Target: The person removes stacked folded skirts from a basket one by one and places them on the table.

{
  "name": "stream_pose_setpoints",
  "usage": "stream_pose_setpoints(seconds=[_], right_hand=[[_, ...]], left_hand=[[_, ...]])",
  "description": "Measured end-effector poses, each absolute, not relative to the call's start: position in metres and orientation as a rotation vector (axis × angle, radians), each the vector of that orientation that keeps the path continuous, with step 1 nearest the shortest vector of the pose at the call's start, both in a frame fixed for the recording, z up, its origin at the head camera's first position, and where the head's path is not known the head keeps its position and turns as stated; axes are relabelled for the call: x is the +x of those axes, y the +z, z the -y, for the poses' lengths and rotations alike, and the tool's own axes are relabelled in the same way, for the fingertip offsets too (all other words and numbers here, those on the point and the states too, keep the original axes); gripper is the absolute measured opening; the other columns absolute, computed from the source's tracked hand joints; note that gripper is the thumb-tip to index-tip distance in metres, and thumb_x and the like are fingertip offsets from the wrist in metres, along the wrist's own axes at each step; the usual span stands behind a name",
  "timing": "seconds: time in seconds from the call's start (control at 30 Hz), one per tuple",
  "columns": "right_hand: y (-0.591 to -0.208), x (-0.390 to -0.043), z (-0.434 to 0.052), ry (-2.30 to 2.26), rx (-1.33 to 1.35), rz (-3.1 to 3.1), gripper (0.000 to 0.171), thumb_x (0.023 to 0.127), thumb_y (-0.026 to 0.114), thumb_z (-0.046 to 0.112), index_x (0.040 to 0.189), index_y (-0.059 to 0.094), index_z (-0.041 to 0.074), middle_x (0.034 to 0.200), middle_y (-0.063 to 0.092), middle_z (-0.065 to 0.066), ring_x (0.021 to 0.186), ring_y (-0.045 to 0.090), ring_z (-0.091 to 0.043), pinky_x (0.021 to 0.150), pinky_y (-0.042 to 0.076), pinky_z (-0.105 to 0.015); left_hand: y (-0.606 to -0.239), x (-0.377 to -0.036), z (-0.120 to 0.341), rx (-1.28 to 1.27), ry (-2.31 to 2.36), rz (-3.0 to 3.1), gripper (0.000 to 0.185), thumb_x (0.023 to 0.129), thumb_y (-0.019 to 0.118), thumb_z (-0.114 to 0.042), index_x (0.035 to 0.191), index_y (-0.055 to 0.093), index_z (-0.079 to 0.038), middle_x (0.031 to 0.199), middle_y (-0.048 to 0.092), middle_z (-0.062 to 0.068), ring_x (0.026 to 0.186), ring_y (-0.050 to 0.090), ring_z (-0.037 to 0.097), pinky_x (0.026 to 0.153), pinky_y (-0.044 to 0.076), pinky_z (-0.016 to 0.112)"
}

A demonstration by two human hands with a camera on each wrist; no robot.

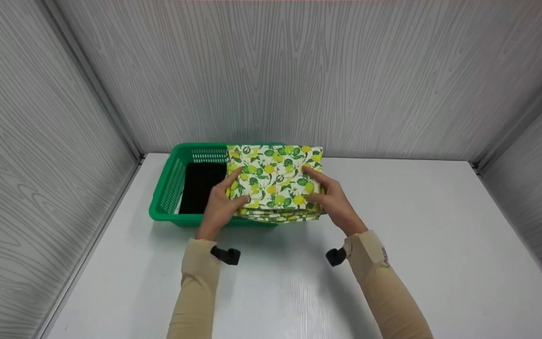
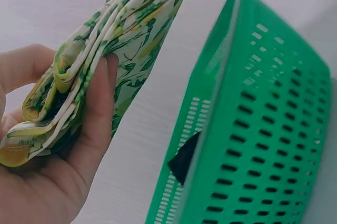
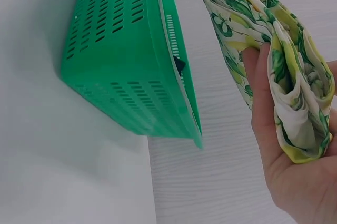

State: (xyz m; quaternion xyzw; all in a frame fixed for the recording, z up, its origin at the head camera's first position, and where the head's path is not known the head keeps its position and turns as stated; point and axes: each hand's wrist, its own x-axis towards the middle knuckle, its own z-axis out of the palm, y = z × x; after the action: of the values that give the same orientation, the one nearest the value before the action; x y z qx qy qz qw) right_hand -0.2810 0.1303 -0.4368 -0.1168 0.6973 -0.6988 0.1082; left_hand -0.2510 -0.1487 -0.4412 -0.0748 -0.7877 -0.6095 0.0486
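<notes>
A folded cloth with a lemon-and-leaf print is held up between both hands, over the right part of a green plastic basket. On its left side the left hand grips the folded layers, thumb and fingers on opposite faces, as the left wrist view shows. The right hand pinches the right side in the same way. Stacked folds of the cloth show at its edge in the right wrist view. Inside the basket lies a black item, partly hidden by the cloth; its kind cannot be told.
The basket stands on a white table near the grey wood-grain back wall. Similar panels rise at the left and right. A black strap mount sits at the left wrist, another at the right.
</notes>
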Motion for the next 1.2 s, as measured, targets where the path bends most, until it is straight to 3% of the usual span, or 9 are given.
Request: stream_pose_setpoints(seconds=[0.07,0.17,0.27,0.4,0.6,0.73,0.83,0.97,1.2], right_hand=[[-0.438,-0.277,-0.136,-2.049,-0.339,-2.055,0.076,0.085,0.060,-0.009,0.156,0.042,0.012,0.154,0.041,-0.011,0.107,0.051,-0.023,0.084,0.050,-0.026],[-0.441,-0.272,-0.144,-2.046,-0.322,-2.049,0.077,0.085,0.060,-0.009,0.156,0.042,0.013,0.151,0.042,-0.013,0.105,0.052,-0.024,0.083,0.051,-0.026],[-0.443,-0.270,-0.150,-2.053,-0.339,-2.041,0.077,0.085,0.059,-0.010,0.157,0.041,0.012,0.152,0.041,-0.014,0.109,0.051,-0.023,0.084,0.050,-0.026],[-0.447,-0.267,-0.161,-2.058,-0.340,-2.050,0.077,0.086,0.058,-0.010,0.157,0.040,0.012,0.156,0.040,-0.010,0.112,0.051,-0.023,0.084,0.050,-0.026],[-0.455,-0.265,-0.177,-2.018,-0.381,-2.103,0.075,0.087,0.058,-0.012,0.157,0.038,0.007,0.162,0.034,-0.007,0.128,0.042,-0.023,0.090,0.046,-0.023],[-0.454,-0.265,-0.186,-2.010,-0.410,-2.107,0.075,0.088,0.057,-0.013,0.157,0.036,0.005,0.163,0.031,-0.008,0.140,0.035,-0.021,0.093,0.045,-0.022],[-0.450,-0.266,-0.193,-2.018,-0.416,-2.118,0.074,0.088,0.057,-0.013,0.157,0.037,0.006,0.163,0.030,-0.009,0.136,0.040,-0.021,0.089,0.047,-0.022],[-0.448,-0.266,-0.205,-2.003,-0.395,-2.163,0.074,0.088,0.057,-0.014,0.156,0.038,0.006,0.163,0.032,-0.008,0.123,0.045,-0.021,0.085,0.048,-0.022],[-0.449,-0.263,-0.229,-1.951,-0.344,-2.237,0.074,0.089,0.057,-0.013,0.157,0.036,0.007,0.163,0.031,-0.009,0.129,0.044,-0.018,0.089,0.048,-0.021]], left_hand=[[-0.444,-0.246,0.143,-0.226,-1.861,2.403,0.070,0.092,0.066,0.000,0.156,0.042,-0.014,0.161,0.034,0.011,0.103,0.059,0.022,0.067,0.043,0.032],[-0.443,-0.239,0.135,-0.236,-1.863,2.406,0.070,0.092,0.067,0.001,0.156,0.042,-0.011,0.161,0.034,0.013,0.135,0.041,0.027,0.074,0.042,0.034],[-0.444,-0.238,0.128,-0.250,-1.853,2.395,0.070,0.091,0.066,0.002,0.155,0.042,-0.010,0.160,0.036,0.013,0.137,0.041,0.029,0.079,0.043,0.038],[-0.454,-0.239,0.119,-0.283,-1.834,2.384,0.070,0.091,0.067,0.001,0.156,0.042,-0.011,0.160,0.036,0.012,0.147,0.031,0.028,0.098,0.041,0.043],[-0.464,-0.232,0.106,-0.303,-1.874,2.366,0.069,0.092,0.066,0.001,0.156,0.041,-0.009,0.160,0.035,0.014,0.147,0.031,0.030,0.090,0.042,0.041],[-0.463,-0.234,0.099,-0.324,-1.895,2.361,0.069,0.092,0.065,0.002,0.156,0.041,-0.008,0.160,0.035,0.015,0.150,0.025,0.032,0.099,0.041,0.044],[-0.460,-0.238,0.093,-0.344,-1.895,2.362,0.069,0.093,0.066,0.001,0.156,0.040,-0.009,0.160,0.035,0.013,0.150,0.024,0.031,0.111,0.036,0.048],[-0.459,-0.243,0.082,-0.372,-1.894,2.371,0.069,0.094,0.066,-0.001,0.157,0.039,-0.010,0.160,0.035,0.012,0.150,0.025,0.029,0.117,0.029,0.049],[-0.459,-0.251,0.061,-0.450,-1.896,2.398,0.068,0.094,0.065,0.001,0.156,0.040,-0.008,0.159,0.037,0.013,0.149,0.029,0.028,0.111,0.035,0.043]])
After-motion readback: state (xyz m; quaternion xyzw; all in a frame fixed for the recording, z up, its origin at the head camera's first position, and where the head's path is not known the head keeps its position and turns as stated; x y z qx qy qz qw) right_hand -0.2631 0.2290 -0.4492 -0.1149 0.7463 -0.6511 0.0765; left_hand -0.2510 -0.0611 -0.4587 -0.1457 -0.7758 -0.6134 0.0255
